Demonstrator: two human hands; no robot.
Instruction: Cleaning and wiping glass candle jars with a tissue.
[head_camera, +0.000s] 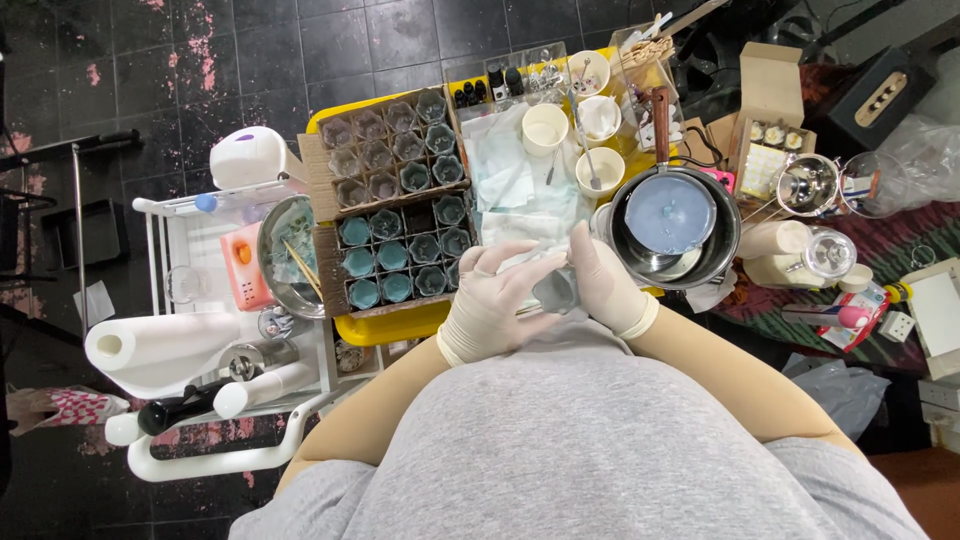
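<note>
While both gloved hands meet over the near edge of the yellow tray (400, 325), the scene reads from left to right as follows. At far left a white paper roll (150, 350) lies on a white cart (160, 215), beside a steel bowl (285, 255) holding a wooden stick. Next comes a divided cardboard box (395, 215); its far cells hold empty grey cups, and its near cells hold cups filled with a teal-blue substance.

The left hand (492, 305) is curled about the near-left side of a small dark cup (553, 290), thumb and fingers closed on it. The right hand (605, 285) closes on the same cup from the right, fingers folded over its rim. The cup sits between the two palms, just above the person's grey shirt and just near of a pile of white wipes (520, 190); its contents cannot be told.

Right of the hands stands a steel saucepan (672, 225) with pale blue liquid, its wooden handle pointing away. Three paper cups (585, 125) stand beyond it, and glass jars (825, 185) lie further right.

Judged from this arrangement, the step in hand is handling or wiping a single cup between filling and boxing. The next move would call for a level grip and a free cell in the box at left.
</note>
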